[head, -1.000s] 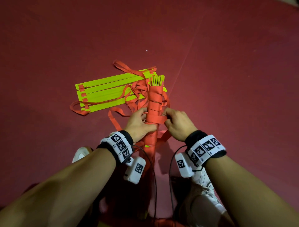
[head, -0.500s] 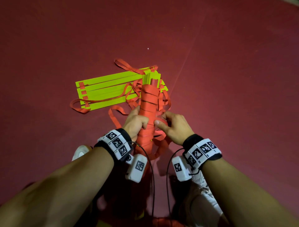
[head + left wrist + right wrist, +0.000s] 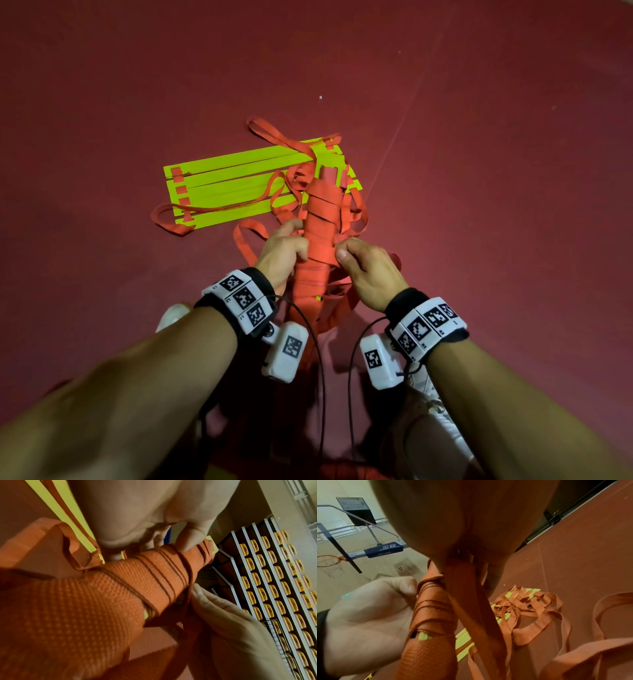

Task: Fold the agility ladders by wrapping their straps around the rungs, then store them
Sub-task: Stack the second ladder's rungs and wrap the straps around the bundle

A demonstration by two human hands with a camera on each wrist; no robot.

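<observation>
- My left grip (image 3: 286, 251) is clamping around the strap-wrapped ladder bundle (image 3: 322, 219), fingers curled behind it, thumb on the front.
- My right grip (image 3: 368, 269) is pinching an orange strap (image 3: 465, 588) against the bundle's right side.
- The bundle is standing tilted above the red floor (image 3: 496, 171).
- A second ladder's yellow rungs (image 3: 233, 181) are lying flat on the floor beyond, loose straps tangled over their right end.

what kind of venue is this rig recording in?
Most likely an indoor basketball gym: a basketball hoop on its backboard stand, tiered rows of yellow spectator seats, and a dark red sports floor.
</observation>
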